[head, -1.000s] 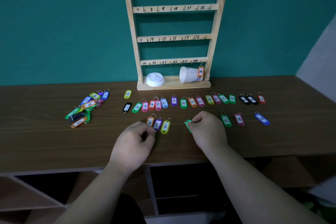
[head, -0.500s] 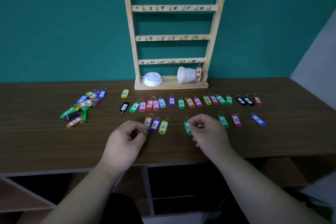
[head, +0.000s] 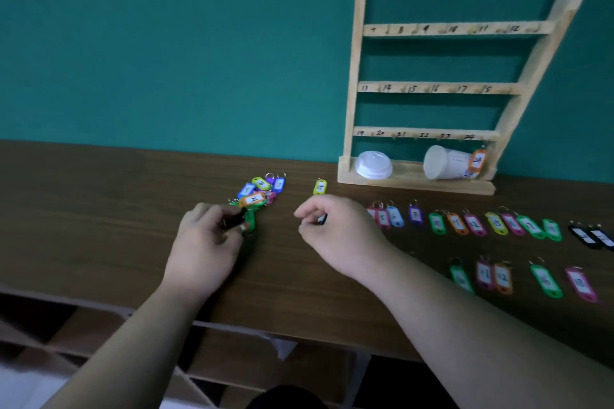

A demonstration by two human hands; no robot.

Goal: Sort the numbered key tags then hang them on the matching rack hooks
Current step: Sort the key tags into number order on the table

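A loose pile of coloured key tags (head: 260, 191) lies left of the wooden rack (head: 432, 86), whose numbered hook rails rise against the wall. My left hand (head: 206, 242) is at the pile's near edge, fingers curled round a black tag (head: 233, 222). My right hand (head: 337, 231) sits just right of it, fingertips pinching another black tag (head: 321, 218) at the left end of the sorted row (head: 475, 224). A yellow tag (head: 320, 187) lies alone behind my right hand. An orange tag (head: 477, 161) hangs on the lowest rail's right hook. A shorter second row (head: 518, 279) lies nearer me.
A white lid (head: 373, 163) and a tipped white paper cup (head: 447, 163) rest on the rack's base. The brown table (head: 99, 209) ends in a front edge with open shelves below. A teal wall stands behind.
The view has swung left. Both hands moved left: the left one from the near row to the loose pile, the right one from the green tag to the row's left end.
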